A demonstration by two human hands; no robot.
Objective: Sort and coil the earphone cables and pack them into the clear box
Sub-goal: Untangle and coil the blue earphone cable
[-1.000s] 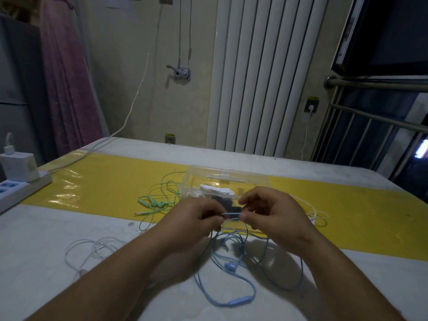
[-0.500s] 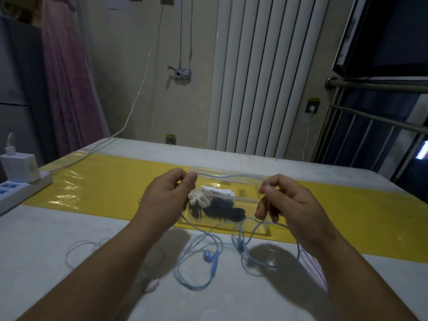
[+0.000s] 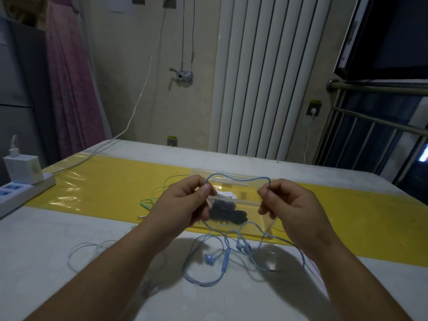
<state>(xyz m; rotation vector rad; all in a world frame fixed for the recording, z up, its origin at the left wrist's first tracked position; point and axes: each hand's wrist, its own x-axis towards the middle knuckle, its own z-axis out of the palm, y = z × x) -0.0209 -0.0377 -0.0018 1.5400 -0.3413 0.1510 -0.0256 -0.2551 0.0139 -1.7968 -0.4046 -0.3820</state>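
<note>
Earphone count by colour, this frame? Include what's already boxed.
Blue earphones: 1, unboxed
Green earphones: 1, unboxed
Black earphones: 1, in the clear box
White earphones: 2, one boxed, one loose at left
Total: 5

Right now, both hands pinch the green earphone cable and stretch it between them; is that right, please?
Not quite: the head view shows the left hand and right hand pinching the blue earphone cable, stretched between them; the green cable lies on the yellow mat.
</note>
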